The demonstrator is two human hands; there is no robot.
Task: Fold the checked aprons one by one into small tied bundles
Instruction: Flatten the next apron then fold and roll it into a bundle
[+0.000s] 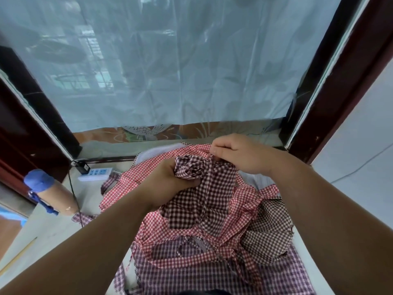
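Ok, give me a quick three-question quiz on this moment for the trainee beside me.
1. True or false: the left hand grips the bunched dark-checked apron.
2. What does the right hand pinch? A) the apron's tie B) a cable C) nothing
3. Fill in: the white power strip lies on the person's ____ side.
Key: 1 true; 2 A; 3 left.

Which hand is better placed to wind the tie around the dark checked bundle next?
Probably the right hand: it pinches the tie above the bundle, while the left hand grips the bundle itself.
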